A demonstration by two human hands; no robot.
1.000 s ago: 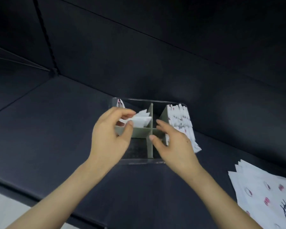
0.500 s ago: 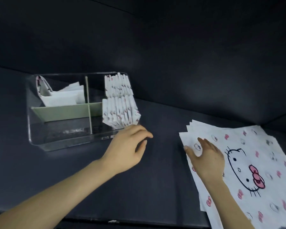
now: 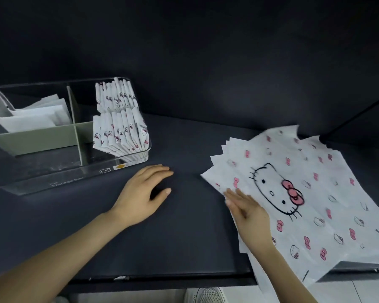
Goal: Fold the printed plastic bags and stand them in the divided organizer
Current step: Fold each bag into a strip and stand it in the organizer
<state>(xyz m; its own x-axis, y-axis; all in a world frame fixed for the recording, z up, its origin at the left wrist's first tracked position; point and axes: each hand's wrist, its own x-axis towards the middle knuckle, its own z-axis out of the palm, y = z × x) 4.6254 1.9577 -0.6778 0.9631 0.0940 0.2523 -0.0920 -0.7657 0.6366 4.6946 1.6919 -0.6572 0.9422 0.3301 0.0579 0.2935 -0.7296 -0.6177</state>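
One wide dark table [image 3: 184,237] carries everything, and the clear organizer [image 3: 53,180] stands on its left part. Well to the right of the organizer, and apart from it, lies a fanned stack of flat printed bags [image 3: 315,193]. They are white, with a big cat face, a pink bow and small pink bows, and the stack's near corner hangs over the table edge.

The organizer is a transparent box with grey-green dividers [image 3: 42,136] that cut it into four compartments. In its right front compartment a row of folded printed bags [image 3: 123,134] stands and leans to the right, against the right wall. A second row of folded bags [image 3: 118,97] stands upright in its right back compartment. In its left back compartment there are some folded white bags [image 3: 37,117], tilted and not in a neat row.

Just beside the organizer's front right corner, the left hand [image 3: 142,197] rests on the bare table with relaxed, slightly bent fingers, and it holds nothing. Further to the right of the organizer, the right hand [image 3: 247,213] lies with straight fingers flat on the left near edge of the stack, touching the top bag without gripping it.

On the organizer's front wall there is a small yellow sticker [image 3: 120,166].
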